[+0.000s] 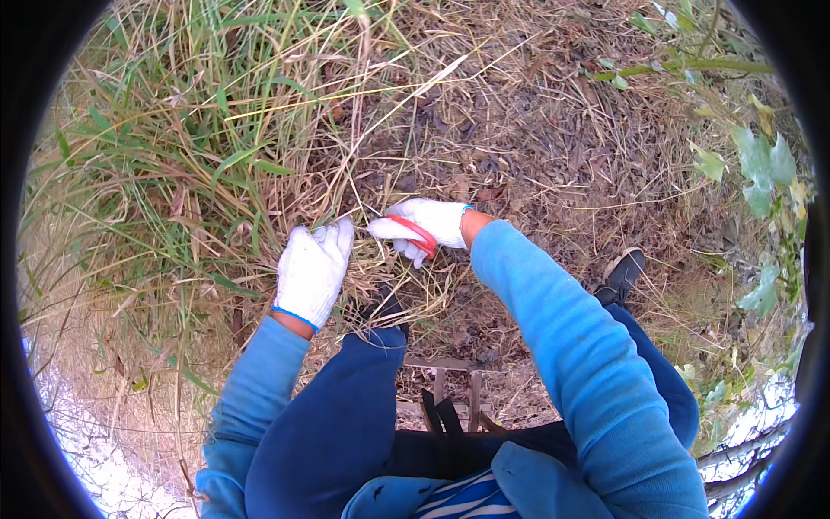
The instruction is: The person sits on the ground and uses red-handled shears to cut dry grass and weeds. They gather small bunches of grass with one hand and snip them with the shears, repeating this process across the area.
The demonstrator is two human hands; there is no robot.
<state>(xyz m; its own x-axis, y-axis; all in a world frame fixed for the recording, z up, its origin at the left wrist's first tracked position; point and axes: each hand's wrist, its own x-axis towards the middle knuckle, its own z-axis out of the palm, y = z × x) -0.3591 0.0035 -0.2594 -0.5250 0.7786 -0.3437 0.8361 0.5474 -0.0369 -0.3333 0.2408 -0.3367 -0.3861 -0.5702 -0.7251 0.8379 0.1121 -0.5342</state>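
Observation:
My left hand [316, 269], in a white knit glove with a blue hem, is closed on a bunch of grass [363, 276] before my left knee. Close to its right is my right hand [421, 227], gloved alike, its fingers wrapped round the red handle [418, 237] of a tool. Any blade is hardly visible among the stalks at the fingertips, so the kind of tool cannot be told. Cut or dry stalks hang below both hands, over my left shoe.
Tall green and straw-coloured grass [194, 149] stands to the left. Dry litter [551, 130] covers the ground at the centre and right. Lobed leaves [758, 168] hang at the right edge. A wooden slatted frame [476, 392] lies between my legs; my right shoe [622, 276] rests on the ground.

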